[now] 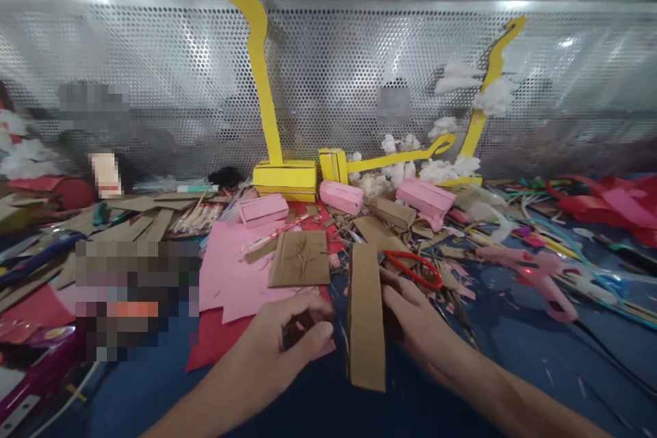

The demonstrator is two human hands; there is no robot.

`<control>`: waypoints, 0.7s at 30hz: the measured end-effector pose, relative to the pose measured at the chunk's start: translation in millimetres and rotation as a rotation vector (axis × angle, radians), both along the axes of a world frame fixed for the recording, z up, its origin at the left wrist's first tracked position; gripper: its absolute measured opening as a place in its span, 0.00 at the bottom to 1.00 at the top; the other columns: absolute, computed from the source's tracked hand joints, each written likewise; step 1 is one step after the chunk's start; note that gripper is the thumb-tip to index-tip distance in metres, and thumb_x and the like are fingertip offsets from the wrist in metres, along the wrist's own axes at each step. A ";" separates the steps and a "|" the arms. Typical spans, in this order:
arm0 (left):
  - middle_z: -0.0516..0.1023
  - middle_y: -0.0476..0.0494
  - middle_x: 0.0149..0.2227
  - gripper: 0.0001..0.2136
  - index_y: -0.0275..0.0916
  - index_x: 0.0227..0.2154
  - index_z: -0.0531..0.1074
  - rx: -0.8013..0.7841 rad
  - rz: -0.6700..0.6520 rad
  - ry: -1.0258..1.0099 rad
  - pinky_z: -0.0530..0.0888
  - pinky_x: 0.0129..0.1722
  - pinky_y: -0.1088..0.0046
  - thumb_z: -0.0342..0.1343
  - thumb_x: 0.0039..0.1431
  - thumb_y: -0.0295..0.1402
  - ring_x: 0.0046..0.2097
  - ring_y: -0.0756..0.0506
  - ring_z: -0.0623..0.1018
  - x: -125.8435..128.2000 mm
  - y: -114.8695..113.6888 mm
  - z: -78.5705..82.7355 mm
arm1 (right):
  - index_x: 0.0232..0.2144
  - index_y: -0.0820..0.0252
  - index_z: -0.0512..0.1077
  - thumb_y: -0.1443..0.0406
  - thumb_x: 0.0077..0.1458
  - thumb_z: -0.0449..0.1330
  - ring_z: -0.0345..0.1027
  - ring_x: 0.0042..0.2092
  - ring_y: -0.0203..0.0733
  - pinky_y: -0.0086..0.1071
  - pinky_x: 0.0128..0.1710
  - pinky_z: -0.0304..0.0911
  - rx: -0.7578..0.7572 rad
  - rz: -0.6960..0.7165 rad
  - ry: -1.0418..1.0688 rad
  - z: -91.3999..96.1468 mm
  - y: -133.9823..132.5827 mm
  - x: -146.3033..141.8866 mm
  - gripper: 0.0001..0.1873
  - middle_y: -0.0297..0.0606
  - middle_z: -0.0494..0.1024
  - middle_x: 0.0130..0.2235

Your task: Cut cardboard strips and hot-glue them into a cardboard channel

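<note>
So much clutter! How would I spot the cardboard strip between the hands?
Come down from the metal screen to the blue table. Between the left hand and right hand is a brown strip: long, narrow and plain, unlike the squarish card behind.

Pinching loosely with the left hand [287,332], palm down, thumb laid toward curled fingertips. Resting the right hand [410,318] just beside that pinch, knuckles up, fingers bent, tips hidden. Bare forearms angled inward behind both.
</note>
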State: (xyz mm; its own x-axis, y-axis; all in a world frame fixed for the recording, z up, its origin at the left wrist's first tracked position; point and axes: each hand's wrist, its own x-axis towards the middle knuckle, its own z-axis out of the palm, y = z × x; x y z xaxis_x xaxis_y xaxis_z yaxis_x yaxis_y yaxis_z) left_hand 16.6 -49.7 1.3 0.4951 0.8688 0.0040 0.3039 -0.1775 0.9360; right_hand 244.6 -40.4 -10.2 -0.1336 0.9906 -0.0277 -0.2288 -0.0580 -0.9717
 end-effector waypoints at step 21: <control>0.70 0.53 0.28 0.09 0.39 0.32 0.70 0.026 0.047 0.075 0.63 0.30 0.75 0.53 0.68 0.36 0.30 0.50 0.67 12.0 -2.8 0.6 | 0.58 0.52 0.73 0.59 0.66 0.57 0.73 0.53 0.47 0.36 0.53 0.69 0.235 0.045 -0.302 1.8 5.3 4.0 0.20 0.36 0.79 0.56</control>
